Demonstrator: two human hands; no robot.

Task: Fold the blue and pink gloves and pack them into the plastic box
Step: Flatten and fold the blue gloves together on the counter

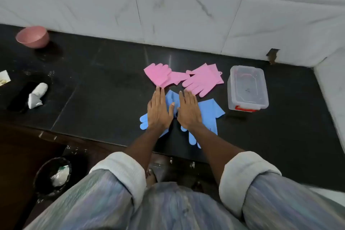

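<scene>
Head view — two pink gloves (183,78), two blue gloves (205,115)

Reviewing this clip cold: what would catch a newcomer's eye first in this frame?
Two flat hands, the left hand and right hand, press side by side on the blue gloves at the middle of the dark counter. Just beyond them lie the pink gloves, unfolded. To their right stands the clear plastic box, its lid on.

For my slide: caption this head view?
Both hands press flat on blue gloves; pink gloves and plastic box beyond.
</scene>
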